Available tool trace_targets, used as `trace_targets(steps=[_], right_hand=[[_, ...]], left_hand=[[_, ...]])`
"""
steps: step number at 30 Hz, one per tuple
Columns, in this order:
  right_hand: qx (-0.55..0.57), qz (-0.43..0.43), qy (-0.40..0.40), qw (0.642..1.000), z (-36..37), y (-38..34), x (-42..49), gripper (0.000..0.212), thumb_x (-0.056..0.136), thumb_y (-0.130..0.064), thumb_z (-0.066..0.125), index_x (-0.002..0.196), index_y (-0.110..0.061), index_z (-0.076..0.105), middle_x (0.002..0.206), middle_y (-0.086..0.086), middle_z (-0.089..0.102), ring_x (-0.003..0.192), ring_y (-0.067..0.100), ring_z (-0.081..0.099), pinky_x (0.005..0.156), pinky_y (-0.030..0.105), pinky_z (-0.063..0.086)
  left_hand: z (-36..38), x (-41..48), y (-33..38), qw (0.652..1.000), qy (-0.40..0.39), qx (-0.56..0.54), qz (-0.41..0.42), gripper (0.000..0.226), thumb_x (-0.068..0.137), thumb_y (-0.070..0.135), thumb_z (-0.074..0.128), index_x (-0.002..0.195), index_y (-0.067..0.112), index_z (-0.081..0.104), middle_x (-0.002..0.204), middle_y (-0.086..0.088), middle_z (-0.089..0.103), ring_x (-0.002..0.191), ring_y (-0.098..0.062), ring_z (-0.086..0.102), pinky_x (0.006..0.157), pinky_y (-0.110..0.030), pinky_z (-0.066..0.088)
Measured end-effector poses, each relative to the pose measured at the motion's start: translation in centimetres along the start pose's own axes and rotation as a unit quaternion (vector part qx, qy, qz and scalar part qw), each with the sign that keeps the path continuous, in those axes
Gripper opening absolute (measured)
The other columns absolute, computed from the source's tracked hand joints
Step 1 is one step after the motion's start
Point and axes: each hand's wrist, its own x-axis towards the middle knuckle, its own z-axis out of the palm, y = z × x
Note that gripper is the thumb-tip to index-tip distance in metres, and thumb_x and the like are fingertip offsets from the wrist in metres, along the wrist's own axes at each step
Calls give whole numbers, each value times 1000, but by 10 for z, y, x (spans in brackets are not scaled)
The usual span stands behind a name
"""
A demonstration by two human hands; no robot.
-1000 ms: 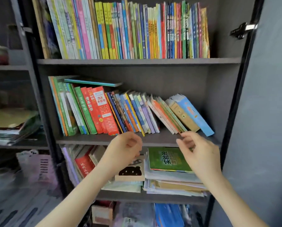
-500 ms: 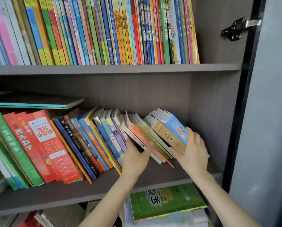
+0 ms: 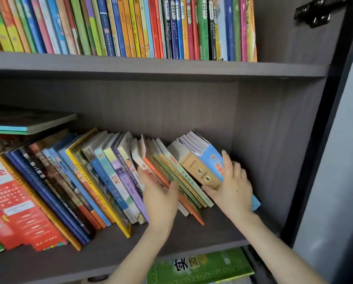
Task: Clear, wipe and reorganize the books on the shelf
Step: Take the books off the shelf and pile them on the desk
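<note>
A row of leaning books (image 3: 101,181) fills the middle shelf (image 3: 192,238) of a dark grey bookcase. My left hand (image 3: 161,199) presses flat against the left side of the rightmost group of thin books (image 3: 171,167), fingers wedged between spines. My right hand (image 3: 233,187) cups the right side of that group, its fingers on the blue book (image 3: 212,162) and its thumb under the tan book (image 3: 194,167). Together both hands clamp this group.
The upper shelf (image 3: 151,66) holds a tight row of upright colourful books (image 3: 130,27). A flat book (image 3: 28,124) lies on top of the left books. A green book (image 3: 200,267) lies on the shelf below. The cabinet's right wall (image 3: 273,140) stands beside my right hand.
The view has come closer to the middle shelf. Both hands rose from below the shelf edge and closed in on the rightmost group of leaning books, one on each side.
</note>
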Motion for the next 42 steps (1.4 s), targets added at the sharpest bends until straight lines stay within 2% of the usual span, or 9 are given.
trace_targets(steps=[5, 8, 11, 15, 18, 22, 30, 35, 42], right_hand=[[18, 13, 43, 999, 9, 0, 1, 112, 55, -46, 83, 143, -14, 23, 116, 22, 52, 93, 37, 57, 82, 51, 52], [12, 38, 94, 995, 15, 0, 1, 109, 56, -51, 82, 142, -12, 28, 122, 24, 50, 102, 41, 54, 96, 58, 44], [41, 104, 93, 989, 13, 4, 15, 118, 51, -57, 84, 143, -14, 25, 122, 23, 50, 100, 41, 54, 88, 57, 48], [103, 193, 66, 973, 2, 15, 32, 128, 51, -58, 85, 148, -22, 10, 124, 21, 46, 102, 40, 52, 73, 49, 50], [119, 232, 60, 963, -2, 23, 37, 130, 58, -53, 84, 151, -16, 2, 124, 17, 43, 103, 37, 52, 72, 43, 47], [97, 217, 54, 970, 3, 20, 37, 135, 55, -53, 86, 150, -20, -4, 124, 16, 42, 103, 35, 51, 70, 42, 49], [108, 222, 69, 967, 4, 20, 38, 131, 52, -62, 83, 148, -20, 3, 102, 15, 47, 75, 29, 52, 59, 30, 36], [112, 228, 30, 967, -9, 19, 33, 128, 58, -60, 81, 150, -16, 4, 109, 13, 45, 84, 28, 54, 63, 28, 34], [107, 222, 59, 967, -60, 2, -14, 127, 53, -51, 85, 148, -23, 5, 107, 12, 45, 85, 30, 54, 61, 29, 34]], left_hand=[[1, 8, 5, 999, -13, 28, 25, 71, 85, 2, 61, 142, 10, 19, 78, 9, 57, 63, -5, 59, 53, -16, 49], [2, 11, 12, 995, -33, 71, 59, 77, 84, 4, 63, 145, 13, 17, 78, 12, 57, 68, -12, 64, 59, -28, 56], [11, 22, 23, 981, -69, 136, 119, 82, 82, 8, 64, 147, 20, 14, 80, 8, 62, 65, -7, 62, 54, -19, 48], [32, 35, 36, 955, -149, 208, 149, 80, 81, 13, 61, 146, 24, 16, 87, 1, 65, 77, -18, 64, 63, -25, 46], [54, 30, 32, 965, -118, 187, 138, 62, 82, 18, 60, 136, 21, 30, 90, -2, 64, 81, -22, 62, 66, -29, 45], [72, 20, 22, 975, -66, 165, 137, 59, 83, 22, 62, 135, 18, 35, 110, -5, 56, 93, -23, 60, 76, -33, 49], [59, 33, 21, 978, -78, 154, 114, 35, 87, 33, 65, 111, 23, 42, 100, 4, 60, 88, -14, 59, 71, -29, 49], [42, 33, 14, 986, -13, 139, 95, 24, 90, 20, 61, 99, 13, 40, 92, 2, 61, 74, -16, 60, 56, -23, 48], [36, 29, 10, 988, 4, 142, 66, 34, 86, 14, 64, 107, 14, 37, 109, -8, 63, 91, -25, 64, 68, -33, 54]])
